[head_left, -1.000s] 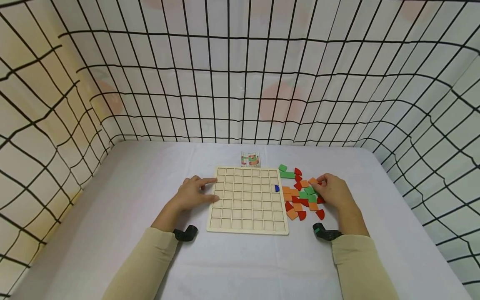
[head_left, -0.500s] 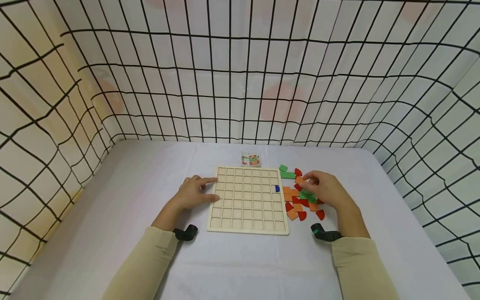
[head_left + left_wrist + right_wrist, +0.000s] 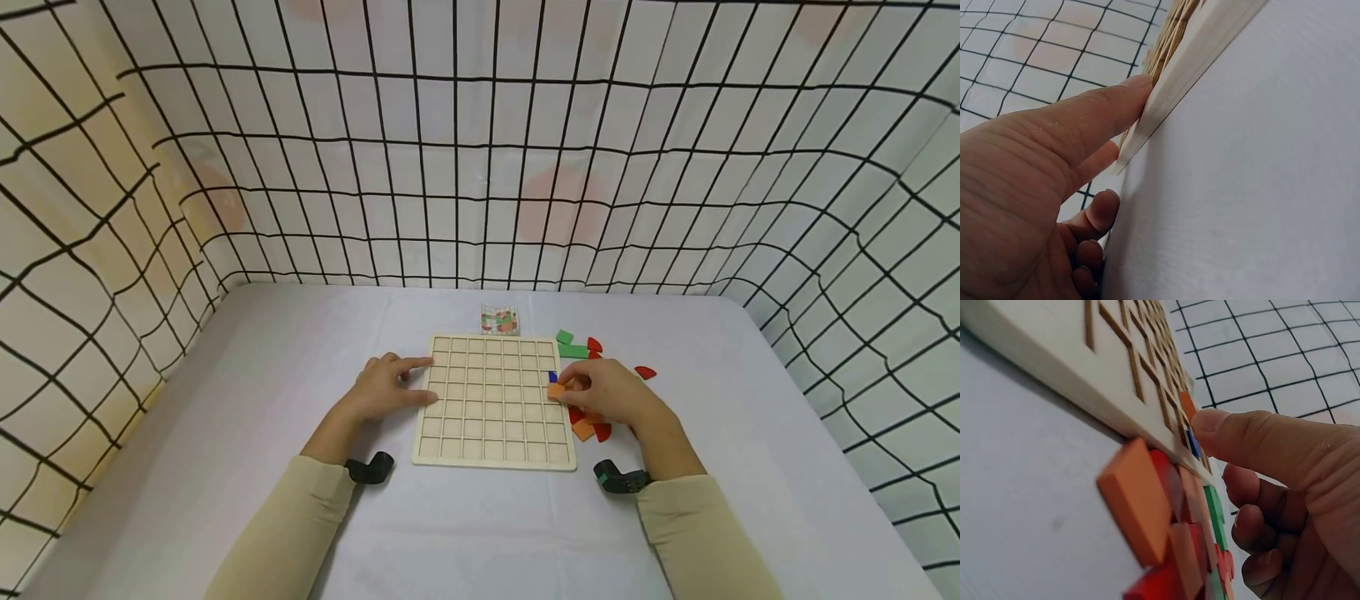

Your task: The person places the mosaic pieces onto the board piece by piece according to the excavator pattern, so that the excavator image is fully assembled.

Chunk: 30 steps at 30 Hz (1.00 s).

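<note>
A pale wooden grid board (image 3: 486, 410) lies flat on the white-covered table. My right hand (image 3: 613, 390) pinches an orange square tile (image 3: 555, 392) over the board's right column, just nearer than a blue piece (image 3: 552, 377) in a cell there. In the right wrist view, the thumb presses the orange tile (image 3: 1187, 404) from this side, with the fingers behind it hidden. My left hand (image 3: 386, 388) touches the board's left edge with extended thumb and index finger. The left wrist view has that thumb (image 3: 1107, 106) lying against the wooden rim (image 3: 1191, 65), the other fingers bent below.
Right of the board lie loose tiles: green pieces (image 3: 573, 351), red quarter-rounds (image 3: 595, 344) and several orange squares (image 3: 583, 429), partly under the right hand. A small patterned card (image 3: 499, 320) is behind the board. Black wire mesh (image 3: 465, 150) rises along the back and sides.
My right hand has picked an orange tile from the far part of the pile and carried it left onto the board's right column. The left hand stays at the board's edge.
</note>
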Tool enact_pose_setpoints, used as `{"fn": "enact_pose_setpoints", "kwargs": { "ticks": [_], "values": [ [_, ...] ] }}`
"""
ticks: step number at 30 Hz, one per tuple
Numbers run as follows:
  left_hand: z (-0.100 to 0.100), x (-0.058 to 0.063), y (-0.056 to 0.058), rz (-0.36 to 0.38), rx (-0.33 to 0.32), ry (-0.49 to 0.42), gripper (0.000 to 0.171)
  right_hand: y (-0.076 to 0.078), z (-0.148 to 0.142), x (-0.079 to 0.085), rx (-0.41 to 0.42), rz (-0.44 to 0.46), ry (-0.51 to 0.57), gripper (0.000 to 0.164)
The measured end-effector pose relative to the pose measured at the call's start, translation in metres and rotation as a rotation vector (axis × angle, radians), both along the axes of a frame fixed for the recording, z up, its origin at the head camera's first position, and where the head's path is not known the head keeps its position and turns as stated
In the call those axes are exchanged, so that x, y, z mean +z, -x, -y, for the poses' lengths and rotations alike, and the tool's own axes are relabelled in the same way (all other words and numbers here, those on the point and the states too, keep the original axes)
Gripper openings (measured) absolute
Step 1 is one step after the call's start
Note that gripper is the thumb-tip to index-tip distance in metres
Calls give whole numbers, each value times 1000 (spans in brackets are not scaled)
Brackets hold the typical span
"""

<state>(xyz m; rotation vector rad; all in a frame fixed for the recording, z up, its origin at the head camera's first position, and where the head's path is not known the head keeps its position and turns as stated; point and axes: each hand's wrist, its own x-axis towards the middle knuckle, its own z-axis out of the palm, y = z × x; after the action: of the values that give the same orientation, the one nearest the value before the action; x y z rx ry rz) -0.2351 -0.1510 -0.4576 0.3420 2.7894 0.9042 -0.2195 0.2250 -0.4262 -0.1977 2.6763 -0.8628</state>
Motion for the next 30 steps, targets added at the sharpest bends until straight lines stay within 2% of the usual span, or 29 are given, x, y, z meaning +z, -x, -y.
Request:
{"fn": "enact_pose_setpoints", "kwargs": {
  "ticks": [4, 9, 13, 18, 25, 30],
  "values": [
    [1, 1, -1, -4, -3, -4, 71, 0, 4, -4, 75, -59, -34, 23],
    [1, 1, -1, -9, -2, -3, 70, 0, 6, -5, 104, -86, -24, 21],
    [1, 2, -1, -12, -1, -1, 70, 0, 5, -5, 91, -80, -26, 20],
    [1, 2, -1, -18, -11, 3, 69, 1, -1, -2, 19, -18, -21, 23],
    [0, 4, -2, -13, -4, 5, 69, 4, -30, 4, -38, -43, -96, 23],
    [0, 3, -2, -10, -3, 1, 69, 3, -39, 5, -53, 51, -67, 18]
  ]
}}
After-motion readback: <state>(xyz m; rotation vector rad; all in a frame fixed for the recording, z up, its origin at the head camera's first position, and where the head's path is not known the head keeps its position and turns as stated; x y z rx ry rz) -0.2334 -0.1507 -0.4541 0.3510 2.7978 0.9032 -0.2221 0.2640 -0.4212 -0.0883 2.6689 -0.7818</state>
